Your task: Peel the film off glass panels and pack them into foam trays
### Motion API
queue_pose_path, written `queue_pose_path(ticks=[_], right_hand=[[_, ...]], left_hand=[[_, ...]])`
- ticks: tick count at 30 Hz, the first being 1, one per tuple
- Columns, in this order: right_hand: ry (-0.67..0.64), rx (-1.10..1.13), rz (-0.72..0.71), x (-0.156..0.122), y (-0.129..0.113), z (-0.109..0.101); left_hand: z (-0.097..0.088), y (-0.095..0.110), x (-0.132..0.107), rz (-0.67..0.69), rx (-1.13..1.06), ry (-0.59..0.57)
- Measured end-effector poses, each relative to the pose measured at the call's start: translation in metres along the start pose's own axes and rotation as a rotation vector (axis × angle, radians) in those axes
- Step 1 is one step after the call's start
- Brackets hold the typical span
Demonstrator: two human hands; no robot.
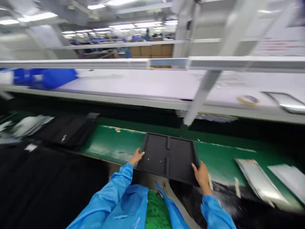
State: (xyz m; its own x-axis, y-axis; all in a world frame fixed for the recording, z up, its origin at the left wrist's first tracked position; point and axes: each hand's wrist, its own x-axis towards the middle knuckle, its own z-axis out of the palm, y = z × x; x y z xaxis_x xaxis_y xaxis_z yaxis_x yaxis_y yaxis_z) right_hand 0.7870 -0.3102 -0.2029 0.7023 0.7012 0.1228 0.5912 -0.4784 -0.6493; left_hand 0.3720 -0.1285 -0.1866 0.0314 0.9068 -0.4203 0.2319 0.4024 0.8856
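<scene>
While both hands are at a black plastic tray (168,157), the tray lies flat on a green mat (114,143) covering the table (152,132), close to the table's near edge and right in front of the person. It has a raised rim and moulded ridges in its middle.

The left hand (136,156) is at the tray's left side, with its fingers (141,154) spread open and touching the rim, with no clear grip. The right hand (202,176) is at the tray's near right corner, with its fingers (195,168) curled around the edge, holding it. A small white strip (210,182) shows beside that hand. Both arms are in light blue sleeves (105,197).

To the right on the mat lie a silvery bag (258,181) and a white sheet (289,181). To the left are dark pouches (66,130) and a pale bag (28,125). Beyond, on a higher white shelf (131,84), sit blue bins (57,78), a roll of tape (248,100) and a dark-framed panel (286,101). Far off, workers in blue (138,38) stand near cardboard boxes (150,49).
</scene>
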Motion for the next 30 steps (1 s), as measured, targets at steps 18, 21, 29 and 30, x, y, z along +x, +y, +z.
queue_pose_path(ticks=[18,21,29,30], right_hand=[[-0.821,0.090,-0.693,-0.182,-0.358,0.250],[-0.933,0.092,-0.712,-0.178,-0.448,0.310],[-1.001,0.063,-0.670,-0.146,-0.669,0.461],[-0.994,0.066,-0.660,-0.141,-0.692,0.475]], left_hand=[[-0.335,-0.116,0.011,-0.164,-0.393,0.542],[-0.405,-0.115,0.030,-0.183,-0.484,0.610],[-0.518,-0.079,0.108,-0.173,-0.645,0.796],[-0.525,-0.072,0.118,-0.183,-0.661,0.818]])
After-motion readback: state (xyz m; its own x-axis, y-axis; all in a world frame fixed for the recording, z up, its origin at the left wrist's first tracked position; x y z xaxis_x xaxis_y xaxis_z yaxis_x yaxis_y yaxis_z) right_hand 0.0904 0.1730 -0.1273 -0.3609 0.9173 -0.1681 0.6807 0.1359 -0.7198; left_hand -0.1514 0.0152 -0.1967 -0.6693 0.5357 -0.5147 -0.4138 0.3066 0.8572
